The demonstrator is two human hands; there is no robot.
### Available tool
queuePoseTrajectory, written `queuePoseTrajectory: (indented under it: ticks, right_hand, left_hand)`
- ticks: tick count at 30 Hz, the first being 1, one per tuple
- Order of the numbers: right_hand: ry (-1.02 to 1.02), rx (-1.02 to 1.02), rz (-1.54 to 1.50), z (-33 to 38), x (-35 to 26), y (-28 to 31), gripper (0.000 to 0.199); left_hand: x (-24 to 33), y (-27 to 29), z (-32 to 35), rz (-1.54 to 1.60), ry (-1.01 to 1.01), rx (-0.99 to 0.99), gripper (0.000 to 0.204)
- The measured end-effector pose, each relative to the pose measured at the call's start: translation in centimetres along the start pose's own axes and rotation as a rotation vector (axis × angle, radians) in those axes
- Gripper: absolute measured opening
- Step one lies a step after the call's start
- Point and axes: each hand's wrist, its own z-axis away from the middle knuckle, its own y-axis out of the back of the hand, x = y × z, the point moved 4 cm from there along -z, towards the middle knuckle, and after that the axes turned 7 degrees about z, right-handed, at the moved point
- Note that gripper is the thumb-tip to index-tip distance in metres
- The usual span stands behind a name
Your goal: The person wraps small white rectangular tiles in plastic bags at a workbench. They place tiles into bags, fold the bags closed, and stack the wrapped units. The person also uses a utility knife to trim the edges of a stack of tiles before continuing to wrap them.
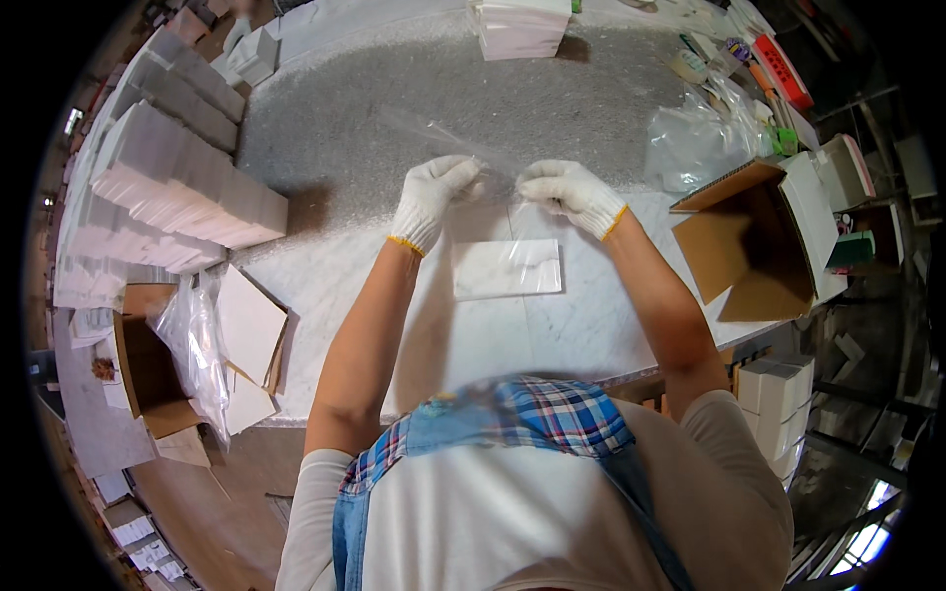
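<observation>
Both of my hands wear white knit gloves with yellow cuffs. My left hand (436, 200) is closed, fingers pinched on clear plastic film (501, 187), perhaps a bag. Facing it across a small gap, my right hand (574, 194) pinches the same film. One loose end of the film stretches up and left beyond my hands, and another part seems to hang towards me. Below my hands, a rectangular white marble tile (506, 269) with grey veins lies flat on the pale table surface (365, 286). I cannot tell whether the film touches the tile.
Tall stacks of white tiles (182, 182) stand at the left, another stack (519, 28) at the far side. An open cardboard box (724, 231) and crumpled clear plastic bags (693, 138) are at the right. A second box (153, 364) with plastic sits at the near left.
</observation>
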Motion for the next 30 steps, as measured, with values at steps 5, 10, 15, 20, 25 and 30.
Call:
queuePoseTrajectory:
  ticks: [5,10,15,20,25,30]
  right_hand:
    - [0.042,0.306,0.011,-1.8,1.9,1.2,0.031]
    - [0.049,0.407,0.583,-2.9,2.4,0.8,0.032]
    - [-0.044,0.521,1.007,-3.4,3.1,0.3,0.033]
    - [0.0,0.608,1.041,-5.4,1.5,2.8,0.034]
    - [0.4,0.964,1.333,-10.8,-8.0,8.9,0.049]
    - [0.387,0.933,1.588,-17.8,-19.5,12.5,0.087]
  left_hand:
    - [-2.1,1.3,-3.3,-0.058,0.065,0.061,0.024]
    - [-4.5,2.9,-5.4,-0.749,-0.051,0.205,0.031]
    - [-5.7,3.0,-6.3,-1.014,-0.162,0.171,0.033]
    - [-7.1,4.0,-7.2,-0.917,-0.17,0.097,0.034]
    - [-5.7,2.9,-6.9,-0.794,-0.157,0.07,0.026]
    - [-5.9,3.6,-7.0,-0.949,-0.276,0.097,0.025]
